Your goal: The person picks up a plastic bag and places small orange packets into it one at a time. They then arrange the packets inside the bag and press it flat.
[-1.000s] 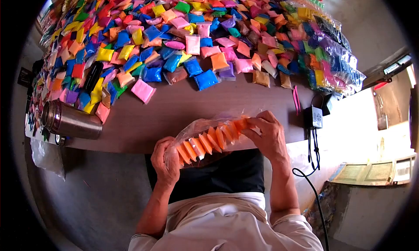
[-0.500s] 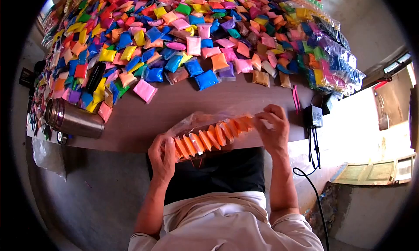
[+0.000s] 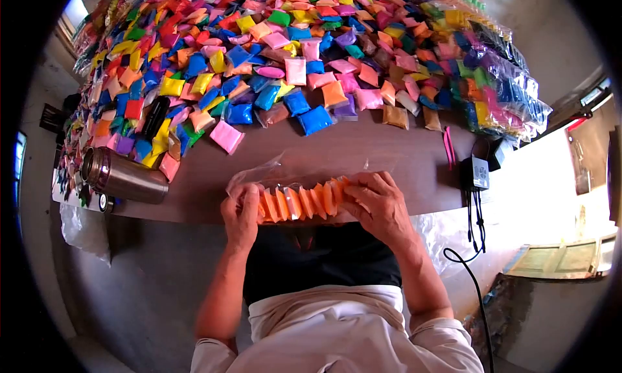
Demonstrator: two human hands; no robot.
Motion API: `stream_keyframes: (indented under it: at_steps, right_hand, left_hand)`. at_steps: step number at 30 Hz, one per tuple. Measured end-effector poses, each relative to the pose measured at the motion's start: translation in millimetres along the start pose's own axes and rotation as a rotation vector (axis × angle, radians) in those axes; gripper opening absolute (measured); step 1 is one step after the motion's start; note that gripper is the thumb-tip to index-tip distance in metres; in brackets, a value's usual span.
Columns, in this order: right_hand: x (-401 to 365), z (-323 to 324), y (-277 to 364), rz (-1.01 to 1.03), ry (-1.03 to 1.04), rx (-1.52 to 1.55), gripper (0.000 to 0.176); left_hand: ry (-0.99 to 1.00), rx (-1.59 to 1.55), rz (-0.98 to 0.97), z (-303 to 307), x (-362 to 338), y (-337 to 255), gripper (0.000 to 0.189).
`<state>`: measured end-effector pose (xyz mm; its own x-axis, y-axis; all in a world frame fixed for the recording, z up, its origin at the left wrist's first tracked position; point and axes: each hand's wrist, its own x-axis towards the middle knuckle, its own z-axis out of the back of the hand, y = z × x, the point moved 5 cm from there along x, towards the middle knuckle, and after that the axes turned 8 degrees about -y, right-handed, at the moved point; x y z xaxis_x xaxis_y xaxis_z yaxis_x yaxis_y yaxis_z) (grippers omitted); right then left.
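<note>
Between my hands, at the table's front edge, is a row of orange packets [image 3: 301, 202] standing side by side like a fanned stack. A clear plastic bag [image 3: 256, 172] lies around and behind them, its loose film rising at the back. My left hand [image 3: 241, 215] grips the left end of the row, thumb on top. At the right end, my right hand [image 3: 378, 204] has its fingers closed over the last packets and the plastic. The undersides of both grips are hidden.
A heap of small coloured packets [image 3: 298, 104] covers the back of the table [image 3: 414, 172]. A steel flask [image 3: 123, 175] lies at the left. Pink strips [image 3: 448, 147] and a black power adapter [image 3: 476, 173] with cables are at the right. Bagged packets [image 3: 505, 94] pile up behind.
My right hand has come down and left onto the right end of the orange row, which is now pressed shorter and more level. My left hand keeps its hold.
</note>
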<state>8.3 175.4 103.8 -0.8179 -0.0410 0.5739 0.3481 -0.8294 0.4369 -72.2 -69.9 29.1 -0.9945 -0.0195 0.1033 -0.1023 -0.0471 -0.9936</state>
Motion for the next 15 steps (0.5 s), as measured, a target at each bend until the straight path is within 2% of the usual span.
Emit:
stream_keyframes:
  at_steps: [4, 5, 7, 8, 13, 15]
  right_hand:
    - [-3.7, -2.9, -6.9, -0.016, 0.007, 0.032, 0.019]
    - [-2.8, 0.0, -6.4, -0.012, 0.005, 0.033, 0.019]
    - [-0.7, 2.8, -4.1, -0.063, 0.079, 0.03, 0.027]
    - [2.0, 5.9, 1.1, -0.061, 0.079, 0.034, 0.027]
    - [12.1, 3.1, 23.0, 0.026, 0.157, 0.065, 0.058]
    - [10.0, -6.6, 22.8, 0.026, 0.181, 0.073, 0.062]
  left_hand:
    - [-0.072, 0.027, -0.159, -2.2, -1.3, 0.0, 0.026]
    - [-0.075, 0.027, -0.163, -2.6, -2.1, -2.3, 0.026]
    - [-0.035, -0.009, -0.036, -2.5, -5.4, -2.7, 0.026]
    - [-0.034, -0.014, -0.059, -4.1, -5.6, -7.2, 0.027]
    - [-0.06, 0.041, -0.093, -3.5, -5.5, -5.8, 0.027]
    - [-0.046, 0.056, -0.134, -3.1, -5.2, -5.4, 0.026]
